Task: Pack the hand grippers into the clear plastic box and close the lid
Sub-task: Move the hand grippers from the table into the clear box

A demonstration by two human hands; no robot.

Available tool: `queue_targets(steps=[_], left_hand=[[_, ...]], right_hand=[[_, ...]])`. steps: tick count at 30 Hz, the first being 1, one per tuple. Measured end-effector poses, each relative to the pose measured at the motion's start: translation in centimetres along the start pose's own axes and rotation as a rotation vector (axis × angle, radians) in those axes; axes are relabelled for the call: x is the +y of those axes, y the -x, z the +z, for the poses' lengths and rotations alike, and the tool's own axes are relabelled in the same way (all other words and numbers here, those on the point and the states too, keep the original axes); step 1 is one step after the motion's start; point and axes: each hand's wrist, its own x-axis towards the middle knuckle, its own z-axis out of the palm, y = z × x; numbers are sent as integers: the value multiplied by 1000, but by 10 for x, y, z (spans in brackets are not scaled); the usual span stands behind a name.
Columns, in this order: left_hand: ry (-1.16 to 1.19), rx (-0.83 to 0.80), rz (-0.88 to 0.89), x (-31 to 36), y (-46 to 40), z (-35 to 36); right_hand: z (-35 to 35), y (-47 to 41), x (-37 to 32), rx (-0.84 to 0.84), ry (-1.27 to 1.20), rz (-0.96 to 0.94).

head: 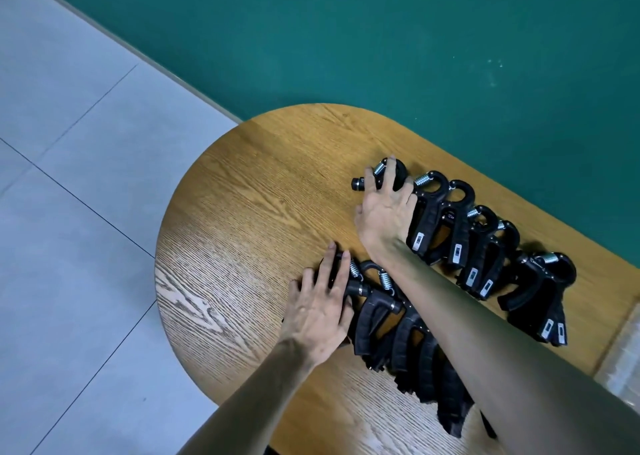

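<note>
Several black hand grippers with steel springs lie in two rows on a wooden table (pixel 242 212). The far row (pixel 460 232) runs from the table's middle toward the right. My right hand (pixel 384 208) lies on the leftmost gripper of that row (pixel 398 172), fingers curled over its top. The near row (pixel 398 333) runs toward the bottom edge, partly hidden under my right forearm. My left hand (pixel 322 309) rests on that row's leftmost gripper (pixel 353 286), fingers fairly straight. A corner of the clear plastic box (pixel 623 357) shows at the right edge.
The table is oval with a rounded left end; grey floor tiles (pixel 86 212) lie to the left. A green wall (pixel 415 38) stands behind the table. The left half of the tabletop holds no objects.
</note>
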Motion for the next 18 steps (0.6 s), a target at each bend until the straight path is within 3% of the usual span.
queue_targets(steps=[4,13,18], left_hand=[[-9,-21,-15,-2,2,0],[-100,-14,-46,-8,19,-29],[-140,25,-64,14,40,-73]], right_hand=[[0,5,14,48,-25,-115],[-35,37,28,103,-32,-169],[-78,96,50,96,-84,-83]])
